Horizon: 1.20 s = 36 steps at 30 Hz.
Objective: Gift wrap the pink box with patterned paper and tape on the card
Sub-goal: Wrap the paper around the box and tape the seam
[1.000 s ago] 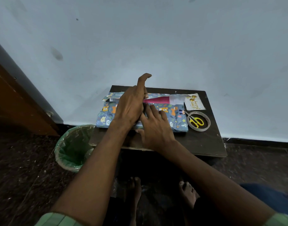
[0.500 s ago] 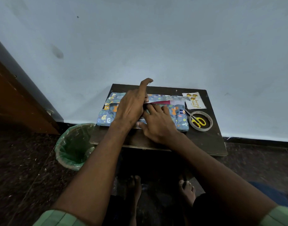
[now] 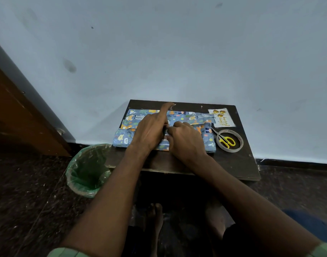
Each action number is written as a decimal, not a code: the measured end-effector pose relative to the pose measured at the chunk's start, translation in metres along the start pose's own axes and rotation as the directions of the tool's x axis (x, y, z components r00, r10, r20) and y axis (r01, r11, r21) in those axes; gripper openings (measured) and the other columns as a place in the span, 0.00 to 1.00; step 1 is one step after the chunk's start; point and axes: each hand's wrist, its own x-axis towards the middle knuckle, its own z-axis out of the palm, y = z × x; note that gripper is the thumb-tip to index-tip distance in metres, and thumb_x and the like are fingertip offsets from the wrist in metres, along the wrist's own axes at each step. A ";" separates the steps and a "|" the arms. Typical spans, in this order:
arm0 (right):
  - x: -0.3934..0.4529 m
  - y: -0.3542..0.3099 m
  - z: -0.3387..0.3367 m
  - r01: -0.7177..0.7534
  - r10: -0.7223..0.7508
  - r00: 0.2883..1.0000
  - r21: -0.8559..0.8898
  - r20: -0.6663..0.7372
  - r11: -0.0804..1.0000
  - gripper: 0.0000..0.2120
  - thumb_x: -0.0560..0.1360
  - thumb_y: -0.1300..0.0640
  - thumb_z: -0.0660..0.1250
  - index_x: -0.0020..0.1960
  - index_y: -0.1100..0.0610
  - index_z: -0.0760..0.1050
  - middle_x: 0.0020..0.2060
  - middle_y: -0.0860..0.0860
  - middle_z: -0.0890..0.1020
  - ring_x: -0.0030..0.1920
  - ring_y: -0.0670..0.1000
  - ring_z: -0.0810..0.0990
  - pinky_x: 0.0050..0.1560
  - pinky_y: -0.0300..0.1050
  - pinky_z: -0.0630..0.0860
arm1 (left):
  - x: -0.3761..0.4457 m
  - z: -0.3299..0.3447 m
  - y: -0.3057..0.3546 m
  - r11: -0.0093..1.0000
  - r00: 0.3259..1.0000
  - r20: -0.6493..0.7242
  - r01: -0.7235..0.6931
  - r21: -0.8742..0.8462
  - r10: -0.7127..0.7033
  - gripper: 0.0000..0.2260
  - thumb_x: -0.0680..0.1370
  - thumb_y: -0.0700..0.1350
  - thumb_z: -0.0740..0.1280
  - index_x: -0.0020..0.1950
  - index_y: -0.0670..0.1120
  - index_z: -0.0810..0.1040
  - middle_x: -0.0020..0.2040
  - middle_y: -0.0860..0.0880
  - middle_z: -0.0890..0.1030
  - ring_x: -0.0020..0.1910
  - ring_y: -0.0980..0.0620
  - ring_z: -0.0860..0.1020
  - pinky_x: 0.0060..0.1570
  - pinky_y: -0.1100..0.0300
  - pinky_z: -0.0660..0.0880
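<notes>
Left hand (image 3: 149, 132) lies over the paper (image 3: 188, 117) at mid-seam, index finger stuck out toward 12 o'clock, other fingers curled down at the overlap; whether they pinch the flap or just press it, cannot tell. Right hand (image 3: 185, 140) touches it from 3 o'clock, fingers curled onto the same seam, apparently pinching or pressing the paper edge; exact grip hidden. Box fully covered by paper, no pink showing, lying centre of counter (image 3: 238, 164), far flap folded over near one. Card (image 3: 222, 117) at 2 o'clock of the hands, flat, untaped. Tape roll (image 3: 239, 140) at 3 o'clock, just beside the paper end, scissors (image 3: 226, 140) lying inside it. Bin (image 3: 88, 169) on floor at 8 o'clock.

Step, as I judge: closing the long seam. Next likely needs one hand holding the overlap while the other fetches tape; ends not yet folded.
</notes>
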 end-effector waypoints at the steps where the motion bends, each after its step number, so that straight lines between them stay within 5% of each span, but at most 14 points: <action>1: 0.001 0.000 -0.002 -0.018 0.018 1.000 0.023 0.000 1.000 0.09 0.79 0.55 0.69 0.56 0.59 0.81 0.51 0.56 0.80 0.56 0.59 0.77 0.41 0.51 0.72 | -0.001 -0.002 -0.001 1.000 1.000 0.022 0.009 -0.001 -0.009 0.32 0.81 0.36 0.64 0.82 0.55 0.60 0.46 0.48 0.85 0.40 0.44 0.82 0.42 0.48 0.81; 6: 0.003 0.005 -0.002 -0.040 0.038 0.996 -0.025 -0.080 0.999 0.19 0.69 0.54 0.78 0.55 0.60 0.76 0.58 0.58 0.75 0.60 0.60 0.73 0.49 0.54 0.79 | -0.007 -0.006 -0.007 0.994 0.997 0.074 0.002 -0.108 0.006 0.41 0.79 0.39 0.72 0.85 0.58 0.54 0.44 0.58 0.81 0.43 0.54 0.79 0.42 0.51 0.76; 9: 0.003 0.008 0.004 -0.057 0.057 0.998 -0.060 -0.009 0.997 0.15 0.78 0.50 0.70 0.58 0.60 0.79 0.62 0.59 0.78 0.67 0.61 0.73 0.60 0.57 0.75 | -0.007 -0.005 -0.014 0.988 0.996 0.088 0.000 -0.151 0.013 0.44 0.77 0.40 0.76 0.85 0.60 0.55 0.47 0.58 0.81 0.46 0.55 0.80 0.45 0.49 0.79; 16: 0.000 0.007 0.011 -0.027 0.027 1.000 -0.109 0.000 0.994 0.14 0.82 0.50 0.64 0.57 0.60 0.81 0.55 0.57 0.81 0.56 0.60 0.77 0.56 0.56 0.73 | -0.005 0.006 -0.019 0.972 0.997 0.078 0.037 -0.233 -0.019 0.48 0.75 0.35 0.75 0.85 0.61 0.53 0.62 0.58 0.79 0.58 0.54 0.78 0.59 0.51 0.79; 19: 0.000 0.008 0.011 -0.032 0.032 0.999 -0.098 0.006 0.995 0.13 0.81 0.51 0.65 0.54 0.60 0.82 0.53 0.57 0.81 0.55 0.60 0.78 0.54 0.56 0.73 | -0.005 0.013 -0.022 0.927 0.996 0.058 0.087 -0.366 -0.070 0.41 0.74 0.34 0.76 0.81 0.58 0.64 0.62 0.56 0.80 0.59 0.54 0.79 0.60 0.54 0.79; 24: 0.003 0.012 0.002 -0.044 0.042 0.998 0.047 0.043 0.998 0.14 0.81 0.51 0.68 0.53 0.61 0.83 0.51 0.56 0.79 0.57 0.59 0.76 0.50 0.53 0.75 | -0.006 0.013 -0.033 0.826 0.987 0.015 0.142 -0.546 -0.161 0.20 0.70 0.38 0.84 0.59 0.52 0.86 0.61 0.56 0.84 0.60 0.57 0.82 0.58 0.62 0.78; 36: 0.011 0.021 -0.011 -0.050 0.045 0.998 0.104 0.048 0.993 0.14 0.76 0.45 0.73 0.53 0.55 0.85 0.48 0.50 0.81 0.49 0.55 0.81 0.45 0.49 0.76 | -0.003 0.006 -0.046 0.813 0.986 0.115 0.165 -0.558 -0.121 0.15 0.70 0.44 0.85 0.52 0.57 0.89 0.68 0.54 0.80 0.64 0.53 0.81 0.64 0.55 0.80</action>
